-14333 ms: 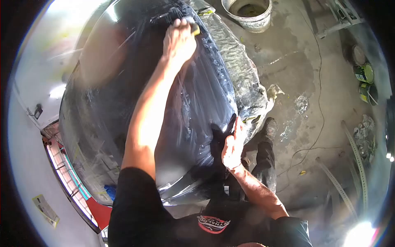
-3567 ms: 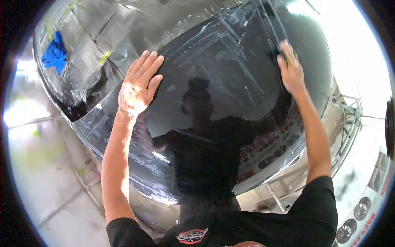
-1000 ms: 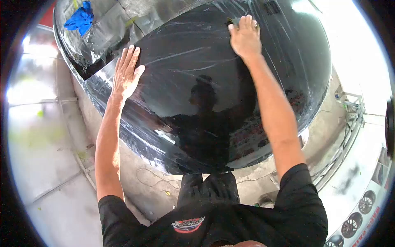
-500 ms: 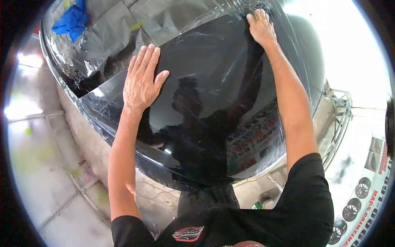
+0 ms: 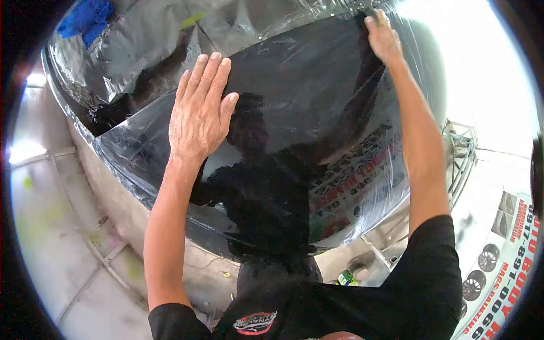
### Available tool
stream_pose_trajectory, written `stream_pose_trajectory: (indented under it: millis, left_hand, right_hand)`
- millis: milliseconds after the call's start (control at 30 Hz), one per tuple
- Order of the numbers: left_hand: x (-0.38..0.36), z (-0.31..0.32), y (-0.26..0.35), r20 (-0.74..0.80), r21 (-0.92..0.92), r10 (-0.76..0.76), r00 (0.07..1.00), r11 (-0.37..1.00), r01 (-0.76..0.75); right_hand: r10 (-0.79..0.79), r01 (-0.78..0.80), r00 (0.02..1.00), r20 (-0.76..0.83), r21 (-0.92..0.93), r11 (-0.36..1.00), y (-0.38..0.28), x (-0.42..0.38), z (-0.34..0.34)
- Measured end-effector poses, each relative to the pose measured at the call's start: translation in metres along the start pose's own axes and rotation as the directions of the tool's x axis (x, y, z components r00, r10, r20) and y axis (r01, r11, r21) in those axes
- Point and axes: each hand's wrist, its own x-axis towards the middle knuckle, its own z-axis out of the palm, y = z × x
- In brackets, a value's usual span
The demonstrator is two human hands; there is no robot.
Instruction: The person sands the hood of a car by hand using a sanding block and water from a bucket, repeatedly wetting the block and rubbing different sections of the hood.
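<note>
A glossy black car panel (image 5: 306, 107) fills the middle, reflecting the person's outline. Clear plastic film (image 5: 377, 209) covers its edges, and wrinkled dark sheeting (image 5: 153, 34) lies over the upper left. My left hand (image 5: 199, 110) rests flat on the left part of the panel, fingers stretched out, holding nothing. Near the panel's far right corner is my right hand (image 5: 387, 39), its fingers bent round the bunched film edge; what it grips there is too small to make out.
A blue cloth (image 5: 86, 20) lies at the upper left on the sheeting. Metal framework (image 5: 462, 150) stands at the right, beside a printed banner (image 5: 498, 272). A green-labelled container (image 5: 347, 277) is on the floor below the panel.
My right hand has moved right, and its fingers are more bent. My left hand stays flat on the panel, slightly larger in view. The blue cloth appears further up and left.
</note>
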Motion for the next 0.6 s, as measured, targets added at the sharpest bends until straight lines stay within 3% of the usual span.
stream_pose_trajectory:
  millis: [33,100,167,200,233,333,400,433,500,567,600]
  left_hand:
    - [0.0,0.0,0.001,-0.004,-0.006,-0.001,1.0,1.0,0.001]
    - [-0.004,0.0,0.0,-0.007,-0.007,-0.006,1.0,1.0,0.006]
    - [-0.002,-0.001,0.0,-0.011,-0.005,0.001,1.0,1.0,-0.001]
    - [-0.001,-0.002,0.0,-0.012,-0.004,0.001,1.0,1.0,-0.001]
    - [-0.002,-0.001,-0.001,-0.011,-0.005,0.0,1.0,1.0,0.0]
    - [-0.003,0.001,-0.001,-0.011,-0.009,0.005,1.0,1.0,-0.005]
    - [-0.002,0.001,-0.002,-0.013,-0.006,-0.003,1.0,1.0,0.003]
    - [-0.004,0.002,-0.002,-0.013,-0.012,-0.007,1.0,1.0,0.007]
    - [-0.003,0.004,-0.002,-0.033,-0.022,-0.007,0.999,1.0,0.006]
    - [-0.005,0.003,0.001,-0.033,-0.024,0.001,0.999,1.0,-0.001]
    - [-0.003,0.001,-0.001,-0.04,-0.018,0.008,0.999,1.0,-0.008]
  right_hand:
    - [0.145,-0.144,0.987,0.073,-0.021,0.989,0.005,0.013,-0.007]
    - [0.133,-0.133,0.991,0.001,-0.082,0.988,-0.008,0.01,0.003]
    - [0.125,-0.131,0.982,0.14,0.036,0.991,-0.089,-0.039,-0.016]
    - [-0.131,0.127,0.991,0.038,0.093,0.988,-0.114,-0.07,-0.007]
    - [-0.373,0.379,0.925,-0.072,0.122,0.917,-0.131,-0.1,0.003]
    - [-0.49,0.485,0.87,0.045,0.089,0.87,-0.142,-0.123,-0.006]
    - [-0.385,0.386,0.922,-0.028,0.084,0.919,-0.1,-0.087,-0.004]
    - [-0.275,0.272,0.961,-0.004,0.168,0.947,-0.075,-0.06,-0.005]
    - [0.11,-0.112,0.991,0.071,0.025,0.993,-0.052,-0.012,-0.019]
    - [0.149,-0.152,0.987,-0.057,-0.046,0.987,-0.019,0.018,0.0]
    - [-0.059,0.013,0.987,-0.153,-0.285,0.958,0.012,0.027,0.035]
